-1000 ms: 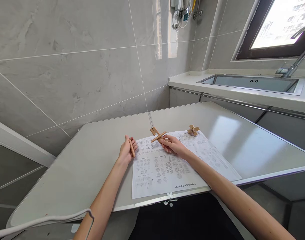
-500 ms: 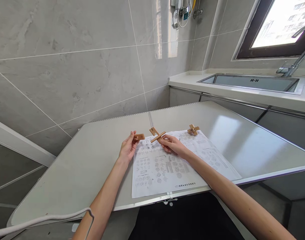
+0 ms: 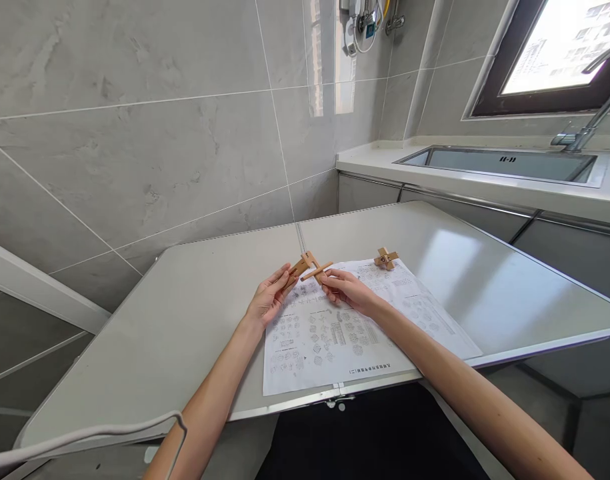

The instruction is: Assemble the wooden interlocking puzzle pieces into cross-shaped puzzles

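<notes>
My left hand [image 3: 271, 298] pinches a flat notched wooden puzzle piece [image 3: 298, 268], its far end meeting the wooden pieces on the right. Between the fingers of my right hand [image 3: 345, 289] are two crossed wooden puzzle pieces [image 3: 317, 271], one lying slantwise over the other. Both hands are held over the upper part of a printed paper sheet [image 3: 329, 360] with rows of small diagrams. Whether the left piece is slotted into the others or only touches them, I cannot tell. A small assembled wooden cross [image 3: 385, 259] sits at the sheet's far right corner.
The sheet lies on a pale folding table [image 3: 175, 333] with a metal edge. A grey tiled wall [image 3: 135, 167] rises behind it. At the right back stand a counter with a sink [image 3: 499, 163] and a faucet [image 3: 579, 139]. A pale cable [image 3: 95, 437] crosses the lower left.
My left hand has moved right with its wooden piece, turning it so its end meets the crossed pieces. My right hand has stayed nearly in place.
</notes>
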The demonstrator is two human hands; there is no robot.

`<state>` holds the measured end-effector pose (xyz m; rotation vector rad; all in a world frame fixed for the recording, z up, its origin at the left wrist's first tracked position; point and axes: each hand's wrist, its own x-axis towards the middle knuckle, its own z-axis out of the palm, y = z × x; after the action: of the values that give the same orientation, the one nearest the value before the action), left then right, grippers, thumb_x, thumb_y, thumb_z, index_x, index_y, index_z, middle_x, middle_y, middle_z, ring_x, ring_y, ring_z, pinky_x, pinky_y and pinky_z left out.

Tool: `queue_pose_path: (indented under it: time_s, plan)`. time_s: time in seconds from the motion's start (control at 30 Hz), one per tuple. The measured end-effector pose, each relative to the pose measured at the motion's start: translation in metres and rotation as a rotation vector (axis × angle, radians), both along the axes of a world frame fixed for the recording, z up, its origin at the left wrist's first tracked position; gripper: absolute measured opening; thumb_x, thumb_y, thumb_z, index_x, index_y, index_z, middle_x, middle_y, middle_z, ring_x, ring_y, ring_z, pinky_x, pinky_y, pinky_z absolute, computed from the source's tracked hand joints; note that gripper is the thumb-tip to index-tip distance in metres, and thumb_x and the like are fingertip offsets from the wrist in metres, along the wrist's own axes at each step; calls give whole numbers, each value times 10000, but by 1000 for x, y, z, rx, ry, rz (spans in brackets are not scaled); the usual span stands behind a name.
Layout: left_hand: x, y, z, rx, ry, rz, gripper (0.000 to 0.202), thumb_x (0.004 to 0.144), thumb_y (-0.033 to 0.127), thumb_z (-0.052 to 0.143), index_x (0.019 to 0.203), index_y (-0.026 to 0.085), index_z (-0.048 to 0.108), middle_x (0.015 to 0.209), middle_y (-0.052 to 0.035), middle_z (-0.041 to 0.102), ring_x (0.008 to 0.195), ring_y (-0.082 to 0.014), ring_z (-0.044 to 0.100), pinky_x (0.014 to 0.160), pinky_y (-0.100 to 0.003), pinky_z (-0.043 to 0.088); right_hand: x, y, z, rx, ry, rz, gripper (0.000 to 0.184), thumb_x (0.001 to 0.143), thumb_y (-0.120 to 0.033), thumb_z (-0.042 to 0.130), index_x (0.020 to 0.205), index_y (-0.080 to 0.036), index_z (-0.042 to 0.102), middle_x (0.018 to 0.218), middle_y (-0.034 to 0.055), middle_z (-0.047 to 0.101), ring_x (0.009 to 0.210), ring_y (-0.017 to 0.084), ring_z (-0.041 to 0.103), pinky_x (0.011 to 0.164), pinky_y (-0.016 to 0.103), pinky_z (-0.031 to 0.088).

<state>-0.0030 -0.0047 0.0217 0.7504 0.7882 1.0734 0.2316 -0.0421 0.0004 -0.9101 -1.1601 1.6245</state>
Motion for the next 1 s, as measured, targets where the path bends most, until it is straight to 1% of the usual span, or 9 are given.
queue_pose_path:
  time_s: [0.13, 0.3, 0.4, 0.5, 0.6, 0.83, 0.9, 1.0]
  plan:
    - [7, -3, -3, 18, 54, 21, 270, 884, 71, 764, 1149, 118, 751, 1117, -124, 796, 996, -158, 775, 958, -245, 610, 1, 0, 1, -25, 31, 21, 416, 775, -547, 832, 840, -215, 590, 765, -11, 589, 576, 101, 484, 497, 249, 378]
    - [11, -4, -6, 24, 49, 39, 272, 880, 78, 770, 1147, 128, 754, 1118, -104, 798, 942, -127, 773, 939, -214, 604, 0, 0, 2, -31, 48, 46, 414, 774, -538, 838, 860, -210, 601, 765, -15, 585, 569, 97, 480, 499, 248, 383]
    - [11, -5, -5, 28, 33, 53, 281, 875, 77, 777, 1150, 128, 751, 1110, -103, 798, 938, -124, 771, 940, -207, 600, 0, 1, 1, -38, 56, 20, 424, 773, -546, 837, 842, -208, 590, 763, -13, 589, 565, 97, 484, 494, 251, 380]
    - [12, -5, -3, 40, 21, 80, 274, 851, 68, 800, 1114, 129, 754, 1092, -93, 799, 943, -129, 771, 952, -216, 599, 1, 2, -1, -57, 79, -17, 420, 772, -530, 846, 843, -204, 592, 772, -9, 594, 572, 98, 490, 488, 246, 379]
    - [15, -7, -2, 54, 15, 103, 264, 841, 73, 810, 1092, 134, 754, 1095, -81, 797, 928, -128, 772, 959, -225, 598, 1, 3, -2, -77, 119, -19, 411, 782, -508, 851, 850, -198, 589, 778, -8, 596, 573, 91, 495, 487, 233, 381]
    - [22, -12, -7, 102, 30, 104, 315, 797, 159, 874, 1086, 153, 750, 1089, -75, 797, 982, -147, 763, 1006, -258, 570, 3, 5, -4, -110, 179, 1, 388, 800, -470, 857, 905, -185, 616, 772, -16, 600, 567, 77, 514, 502, 213, 414]
    - [23, -13, -7, 137, 40, 131, 342, 761, 189, 905, 1064, 158, 749, 1066, -64, 794, 985, -154, 760, 1024, -278, 557, 3, 5, -5, -121, 193, 2, 377, 803, -457, 859, 913, -185, 623, 765, -17, 599, 566, 77, 516, 502, 208, 416]
    - [25, -15, -6, 234, 77, 160, 359, 722, 245, 932, 1014, 162, 741, 1039, -58, 785, 1008, -179, 753, 1048, -323, 542, 2, 6, -6, -129, 206, 10, 356, 817, -441, 852, 907, -183, 624, 767, -12, 602, 565, 77, 514, 497, 203, 413]
